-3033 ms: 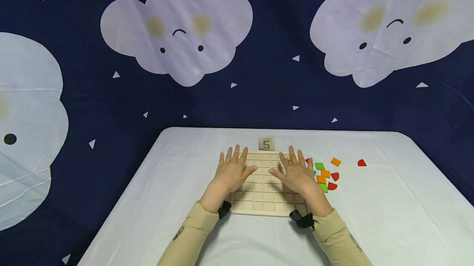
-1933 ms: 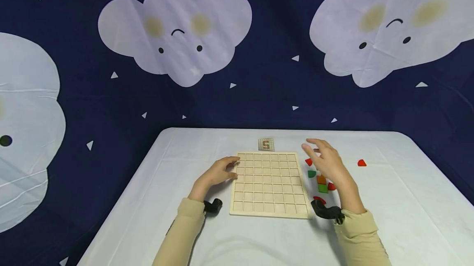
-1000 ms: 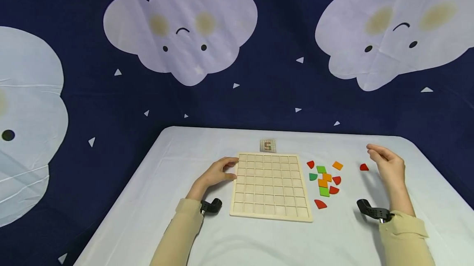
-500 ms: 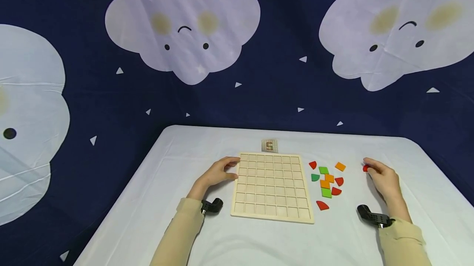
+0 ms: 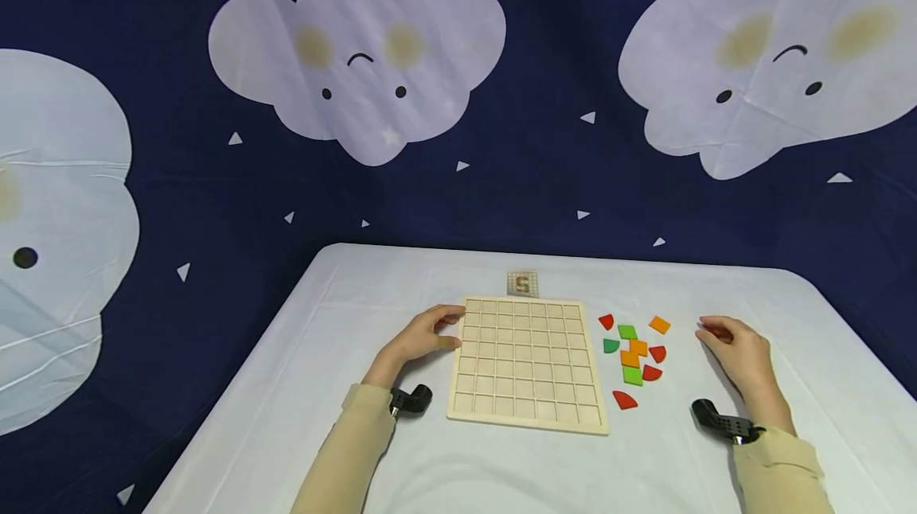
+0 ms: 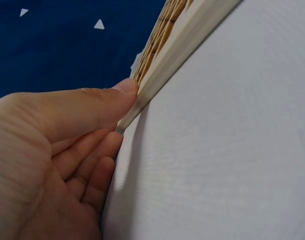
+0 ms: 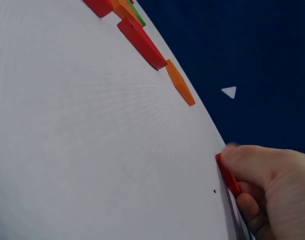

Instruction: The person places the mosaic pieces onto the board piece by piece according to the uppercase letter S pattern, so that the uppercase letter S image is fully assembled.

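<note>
Head: navy cloth [image 5: 530,196] backs white table [image 5: 458,470], left grip [image 5: 418,336] loosely touches board [image 5: 526,367], right grip [image 5: 745,359] pinches red piece [image 7: 226,174].

Navy backdrop [image 5: 530,204] with pale clouds [image 5: 361,80] and small triangles [image 5: 588,118] beyond a white table [image 5: 573,474]

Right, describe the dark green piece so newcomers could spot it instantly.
On the white table is a pale wooden grid board. Off its right edge lie flat coloured pieces. The dark green rounded piece near the board is the only one that shade; the others are red, orange or light green.
</note>
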{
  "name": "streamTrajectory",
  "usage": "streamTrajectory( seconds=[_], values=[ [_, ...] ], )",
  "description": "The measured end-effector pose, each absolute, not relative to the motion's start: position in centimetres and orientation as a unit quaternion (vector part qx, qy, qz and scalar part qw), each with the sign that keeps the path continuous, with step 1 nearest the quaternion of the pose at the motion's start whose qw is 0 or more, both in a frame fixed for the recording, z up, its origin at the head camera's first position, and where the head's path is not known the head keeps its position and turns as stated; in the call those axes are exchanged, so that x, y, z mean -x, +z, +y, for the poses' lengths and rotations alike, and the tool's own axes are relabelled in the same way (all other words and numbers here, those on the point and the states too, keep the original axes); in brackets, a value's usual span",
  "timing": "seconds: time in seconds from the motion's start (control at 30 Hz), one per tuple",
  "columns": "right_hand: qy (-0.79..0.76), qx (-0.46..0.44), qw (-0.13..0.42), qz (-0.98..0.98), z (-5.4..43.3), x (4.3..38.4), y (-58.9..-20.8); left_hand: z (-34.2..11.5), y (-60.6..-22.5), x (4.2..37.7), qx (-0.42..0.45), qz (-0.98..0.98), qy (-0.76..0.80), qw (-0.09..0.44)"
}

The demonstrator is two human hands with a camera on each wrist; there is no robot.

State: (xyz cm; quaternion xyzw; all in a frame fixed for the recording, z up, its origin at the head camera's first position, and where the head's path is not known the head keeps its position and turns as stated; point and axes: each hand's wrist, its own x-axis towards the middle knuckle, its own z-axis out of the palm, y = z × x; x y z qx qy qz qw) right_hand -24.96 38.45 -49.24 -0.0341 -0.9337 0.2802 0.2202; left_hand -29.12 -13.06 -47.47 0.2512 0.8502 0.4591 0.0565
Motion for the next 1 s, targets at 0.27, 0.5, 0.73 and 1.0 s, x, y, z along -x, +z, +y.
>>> streamTrajectory(
  seconds=[0.27, 0.5, 0.73, 1.0],
  values=[
    [0.307, 0.035, 0.184, -0.933, 38.6, 24.5, -49.3, -13.0, -47.5, 29.0, -0.247, 0.848, 0.465, 0.058],
    [0.296, 0.01, 0.194, -0.935, 38.5, 24.3, -49.3, -13.0, -47.4, 28.9, -0.249, 0.848, 0.465, 0.057],
    [0.277, 0.012, 0.198, -0.94, 38.2, 24.4, -49.5, -13.0, -47.3, 28.9, -0.248, 0.85, 0.462, 0.058],
    [0.294, 0.036, 0.254, -0.921, 37.9, 24.3, -48.5, -13.0, -47.5, 28.9, -0.245, 0.85, 0.462, 0.058]
  ],
)
